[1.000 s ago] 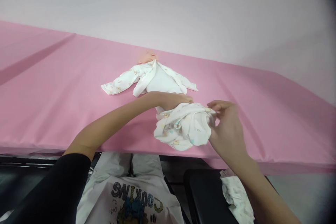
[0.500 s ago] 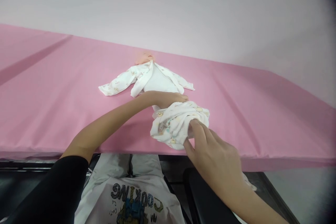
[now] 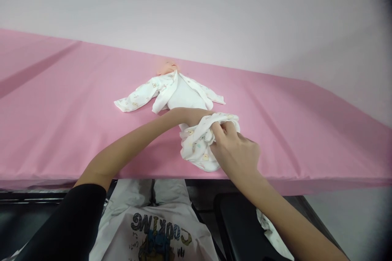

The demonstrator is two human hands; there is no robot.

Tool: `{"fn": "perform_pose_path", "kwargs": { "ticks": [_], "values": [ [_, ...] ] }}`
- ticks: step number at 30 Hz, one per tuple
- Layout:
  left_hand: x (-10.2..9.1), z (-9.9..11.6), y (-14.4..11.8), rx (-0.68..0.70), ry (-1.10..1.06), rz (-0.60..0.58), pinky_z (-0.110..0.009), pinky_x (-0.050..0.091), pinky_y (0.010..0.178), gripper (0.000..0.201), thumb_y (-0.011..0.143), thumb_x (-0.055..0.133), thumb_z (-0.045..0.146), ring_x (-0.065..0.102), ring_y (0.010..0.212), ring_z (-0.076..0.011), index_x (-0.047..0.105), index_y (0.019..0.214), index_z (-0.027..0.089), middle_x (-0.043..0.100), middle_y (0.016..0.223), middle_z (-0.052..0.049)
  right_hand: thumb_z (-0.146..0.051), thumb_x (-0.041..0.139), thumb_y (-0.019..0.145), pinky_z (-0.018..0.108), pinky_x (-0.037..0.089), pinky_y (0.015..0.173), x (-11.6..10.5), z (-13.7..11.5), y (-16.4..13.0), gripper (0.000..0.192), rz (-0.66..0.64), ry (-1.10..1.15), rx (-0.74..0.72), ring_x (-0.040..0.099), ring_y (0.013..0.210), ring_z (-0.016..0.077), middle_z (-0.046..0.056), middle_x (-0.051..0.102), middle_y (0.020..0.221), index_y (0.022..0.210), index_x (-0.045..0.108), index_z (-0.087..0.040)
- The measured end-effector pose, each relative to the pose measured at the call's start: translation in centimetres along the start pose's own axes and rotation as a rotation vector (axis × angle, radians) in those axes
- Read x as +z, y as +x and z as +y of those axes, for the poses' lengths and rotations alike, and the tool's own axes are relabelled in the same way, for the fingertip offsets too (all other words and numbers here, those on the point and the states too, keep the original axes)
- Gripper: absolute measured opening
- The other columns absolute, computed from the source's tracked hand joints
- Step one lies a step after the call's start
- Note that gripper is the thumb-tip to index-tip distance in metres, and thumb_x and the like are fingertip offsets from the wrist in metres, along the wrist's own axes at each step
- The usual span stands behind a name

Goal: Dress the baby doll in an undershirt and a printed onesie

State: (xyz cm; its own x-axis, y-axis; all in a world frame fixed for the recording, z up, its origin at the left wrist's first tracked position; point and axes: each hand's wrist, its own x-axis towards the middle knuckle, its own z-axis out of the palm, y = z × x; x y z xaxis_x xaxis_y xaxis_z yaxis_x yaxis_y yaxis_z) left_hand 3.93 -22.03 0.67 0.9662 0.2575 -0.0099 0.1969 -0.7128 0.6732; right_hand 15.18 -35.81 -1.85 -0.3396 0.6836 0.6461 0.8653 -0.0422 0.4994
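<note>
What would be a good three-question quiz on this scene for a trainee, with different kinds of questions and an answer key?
1. Multiple choice: What is the person's right hand touching?
A) the black chair
B) the bunched white fabric garment with small coloured prints
C) the pale wall

2. True or false: The white printed long-sleeved fabric jacket lies open at the front, showing the doll's plain white torso.

3. Short answer: Which is nearer the far edge of the smooth pink table covering: the doll's peach-coloured head or the bunched garment?

Key: 1. B; 2. True; 3. The doll's head.
</note>
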Motion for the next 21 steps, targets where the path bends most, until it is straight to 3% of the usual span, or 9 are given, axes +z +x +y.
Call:
{"fn": "perform_pose_path", "kwargs": {
  "ticks": [4,8,11,14,18,21],
  "values": [
    [0.6,0.7,0.1,-0.083,0.116,-0.079,-0.030,0.043,0.079,0.013,0.075,0.059,0.020,0.050,0.079,-0.0177,0.047,0.073,0.017,0.052,0.076,-0.001,-0.003,0.049,0.072,0.026,0.013,0.044,1.0,0.1,0.0,0.022,0.074,-0.033,0.009,0.033,0.043,0.0083,0.001,0.056,0.067,0.082,0.062,-0.017],
    [-0.9,0.4,-0.7,-0.027,0.044,-0.148,-0.031,0.045,0.090,0.018,0.074,0.060,0.024,0.054,0.093,-0.0194,0.059,0.088,0.012,0.061,0.094,-0.006,-0.008,0.051,0.074,0.025,0.015,0.043,1.9,0.5,-0.3,0.013,0.103,0.052,0.027,0.034,0.044,0.0081,0.001,0.058,0.067,0.075,0.060,-0.018],
    [-2.8,0.6,-2.2,-0.026,-0.196,-0.066,-0.031,0.045,0.094,0.041,0.079,0.052,0.025,0.055,0.104,-0.0194,0.059,0.117,0.013,0.059,0.117,-0.008,-0.010,0.051,0.075,0.023,0.021,0.043,1.9,1.3,-0.5,0.013,0.035,0.238,0.039,0.043,0.047,0.0091,0.001,0.062,0.073,0.081,0.060,-0.018],
    [-3.9,1.5,-3.3,-0.158,-0.337,0.048,-0.033,0.049,0.091,0.055,0.082,0.048,0.030,0.057,0.106,-0.0200,0.048,0.136,0.017,0.053,0.131,-0.010,-0.013,0.052,0.077,0.022,0.036,0.048,1.5,2.5,-0.6,0.017,-0.078,0.559,0.047,0.057,0.062,0.0128,0.002,0.066,0.086,0.092,0.058,-0.019],
    [-3.0,2.5,-2.9,-0.109,-0.182,0.029,-0.034,0.043,0.101,0.053,0.083,0.053,0.036,0.050,0.120,-0.0223,0.052,0.133,0.017,0.051,0.137,-0.010,-0.017,0.053,0.083,0.023,0.044,0.053,1.0,3.8,-1.0,0.014,-0.107,0.840,0.010,0.061,0.069,0.0146,0.004,0.066,0.094,0.096,0.056,-0.020],
    [-2.5,2.3,-2.4,-0.071,-0.143,0.042,-0.034,0.038,0.107,0.049,0.084,0.055,0.041,0.044,0.127,-0.0222,0.056,0.127,0.017,0.049,0.140,-0.009,-0.015,0.051,0.088,0.024,0.045,0.055,1.6,4.1,-2.0,0.020,-0.051,0.824,-0.022,0.062,0.071,0.0143,0.006,0.066,0.102,0.107,0.055,-0.020]
  ]
}}
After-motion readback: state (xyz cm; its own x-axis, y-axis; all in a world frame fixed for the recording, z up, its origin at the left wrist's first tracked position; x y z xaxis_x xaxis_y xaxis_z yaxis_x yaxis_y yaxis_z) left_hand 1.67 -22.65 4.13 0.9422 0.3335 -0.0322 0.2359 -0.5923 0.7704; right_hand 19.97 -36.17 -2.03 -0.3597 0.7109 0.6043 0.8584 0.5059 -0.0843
